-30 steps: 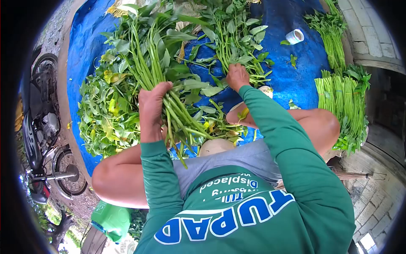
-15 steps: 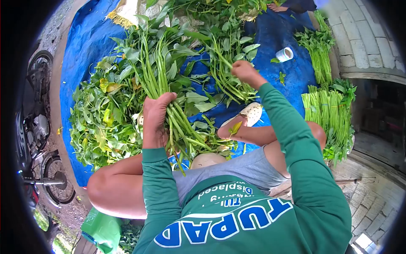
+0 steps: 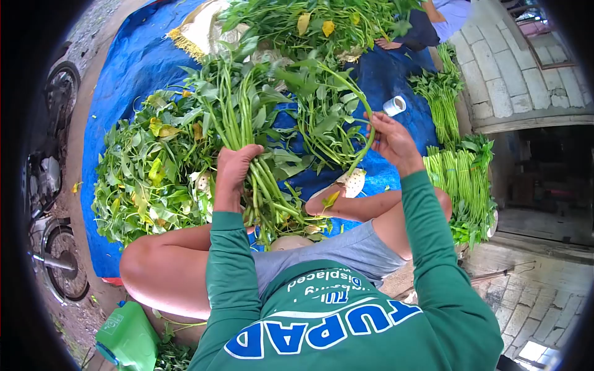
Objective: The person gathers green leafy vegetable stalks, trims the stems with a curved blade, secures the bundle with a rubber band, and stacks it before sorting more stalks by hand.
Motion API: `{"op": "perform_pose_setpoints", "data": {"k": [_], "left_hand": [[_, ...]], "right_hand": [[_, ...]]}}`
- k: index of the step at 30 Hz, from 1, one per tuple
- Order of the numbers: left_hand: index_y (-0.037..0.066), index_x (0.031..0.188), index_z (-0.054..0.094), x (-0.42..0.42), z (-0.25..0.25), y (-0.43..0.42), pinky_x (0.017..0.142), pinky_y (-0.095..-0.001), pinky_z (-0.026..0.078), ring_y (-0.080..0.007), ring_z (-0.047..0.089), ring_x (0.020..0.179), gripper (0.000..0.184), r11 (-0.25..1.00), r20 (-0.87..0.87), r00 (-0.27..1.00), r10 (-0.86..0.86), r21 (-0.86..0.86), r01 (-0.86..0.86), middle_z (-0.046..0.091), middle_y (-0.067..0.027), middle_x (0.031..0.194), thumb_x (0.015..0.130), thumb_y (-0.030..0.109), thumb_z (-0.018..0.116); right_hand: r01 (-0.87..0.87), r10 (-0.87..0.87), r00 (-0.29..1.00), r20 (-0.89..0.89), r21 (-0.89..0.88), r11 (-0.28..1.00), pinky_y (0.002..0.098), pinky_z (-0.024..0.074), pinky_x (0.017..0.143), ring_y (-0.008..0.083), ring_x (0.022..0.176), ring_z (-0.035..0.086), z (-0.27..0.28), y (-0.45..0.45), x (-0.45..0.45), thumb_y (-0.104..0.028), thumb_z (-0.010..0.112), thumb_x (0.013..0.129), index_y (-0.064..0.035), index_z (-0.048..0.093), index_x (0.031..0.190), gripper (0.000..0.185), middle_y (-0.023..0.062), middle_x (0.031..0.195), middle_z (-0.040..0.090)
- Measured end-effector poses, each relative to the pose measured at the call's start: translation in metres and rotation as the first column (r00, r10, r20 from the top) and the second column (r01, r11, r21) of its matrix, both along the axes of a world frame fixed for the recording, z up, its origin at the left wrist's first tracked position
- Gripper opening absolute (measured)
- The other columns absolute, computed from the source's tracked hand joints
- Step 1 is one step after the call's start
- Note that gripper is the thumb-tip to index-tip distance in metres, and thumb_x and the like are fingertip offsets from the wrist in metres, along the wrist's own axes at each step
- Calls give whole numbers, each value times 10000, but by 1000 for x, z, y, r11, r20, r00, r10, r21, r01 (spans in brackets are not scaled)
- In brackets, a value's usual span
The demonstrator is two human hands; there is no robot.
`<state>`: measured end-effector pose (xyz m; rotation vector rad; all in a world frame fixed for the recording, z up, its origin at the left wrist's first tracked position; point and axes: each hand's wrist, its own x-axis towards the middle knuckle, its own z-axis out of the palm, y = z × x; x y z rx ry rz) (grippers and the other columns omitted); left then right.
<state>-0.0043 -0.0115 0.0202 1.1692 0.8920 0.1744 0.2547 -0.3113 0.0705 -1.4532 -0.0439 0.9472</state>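
Observation:
My left hand [image 3: 232, 176] is closed around the lower stems of a thick bunch of water spinach [image 3: 242, 114], whose leaves point away from me. A single long water spinach stem [image 3: 354, 89] bends in an arc from my right hand [image 3: 396, 145], pinched between thumb and fingers. Loose water spinach stalks [image 3: 322, 130] lie on the blue tarp [image 3: 120, 105] between the two hands. Under the left hand, the cut ends of the held bunch fan out above my lap.
A heap of leafy greens [image 3: 139, 185] lies at left, another pile [image 3: 322, 28] at the far end. Tied bundles [image 3: 455, 179] line the right edge near a white cup [image 3: 394, 106]. Another person [image 3: 424, 31] sits beyond. A green jug [image 3: 130, 337] and a motorcycle [image 3: 62, 260] are at left.
My right hand has moved a little right and turned, and the stem in it now stands out in a curve. The left hand keeps the bunch. My view has shifted slightly.

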Motion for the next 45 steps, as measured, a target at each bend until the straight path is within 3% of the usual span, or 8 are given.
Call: {"op": "perform_pose_setpoints", "data": {"k": [13, 17, 29, 34, 38, 41, 42, 45], "left_hand": [[-49, 894, 774, 18, -50, -24, 566, -312, 530, -129, 679, 631, 185, 990, -31, 996, 87, 111, -83, 752, -81, 785, 781, 82, 841], [-44, 819, 754, 22, -66, -39, 635, -348, 531, -149, 665, 665, 233, 989, -8, 993, 118, 95, -117, 747, -78, 771, 718, 144, 849], [3, 1098, 721, -9, -139, -65, 739, -426, 693, -280, 785, 764, 269, 684, 132, 987, 86, -729, 38, 785, -161, 934, 927, 179, 832], [-49, 1035, 733, 5, -169, -104, 653, -329, 593, -214, 726, 703, 479, 895, 126, 890, 438, 31, -445, 752, -112, 865, 766, 272, 964], [-20, 985, 750, -4, -153, -75, 645, -378, 622, -223, 743, 713, 271, 875, -83, 995, 54, -476, -88, 765, -126, 876, 825, 157, 880], [-14, 951, 740, -3, -133, -64, 588, -371, 610, -205, 723, 661, 221, 880, -105, 988, 116, -450, -151, 732, -94, 809, 830, 132, 854], [-12, 933, 732, -3, -123, -58, 549, -351, 577, -188, 704, 631, 203, 918, -61, 990, 128, -369, -142, 715, -79, 792, 828, 119, 846], [-5, 932, 730, 4, -70, -38, 514, -317, 532, -163, 640, 535, 180, 942, 24, 980, 199, -280, -184, 696, -53, 738, 837, 112, 828]], "right_hand": [[119, -129, 857, 499, 50, 992, 197, 478, 682, 36, 783, 606, -6, 50, -132, -119, 717, 1044, -42, 719, 1271, 240, -23, 943, 713], [7, 155, 803, 576, -269, 963, 233, 475, 665, 46, 776, 580, -22, 80, -158, -144, 723, 1018, 34, 736, 1187, 246, -14, 906, 703], [-334, 330, 941, -70, -338, 880, 284, 526, 738, 102, 775, 648, -152, 62, -161, -202, 658, 1070, -4, 778, 1138, 241, 16, 928, 759], [-399, 617, 777, 125, -661, 636, 384, 539, 839, 231, 854, 706, -146, 73, -170, -302, 632, 1031, -17, 761, 1165, 341, 145, 938, 776], [-361, 533, 828, 176, -560, 746, 358, 553, 826, 175, 861, 714, -194, 65, -181, -312, 640, 1046, -51, 781, 1188, 329, 85, 946, 802], [-113, 518, 616, 593, -585, 803, 374, 564, 847, 204, 915, 723, -202, 63, -216, -302, 629, 1057, -74, 754, 1279, 342, 122, 1015, 783], [-143, 412, 763, 497, -492, 859, 425, 565, 920, 378, 990, 742, -158, 75, -225, -339, 592, 1051, -24, 753, 1243, 402, 218, 1001, 767], [-253, 234, 967, -101, -274, 928, 448, 575, 875, 379, 940, 744, -138, 89, -181, -341, 636, 1025, -6, 758, 1196, 395, 209, 992, 768]]}}
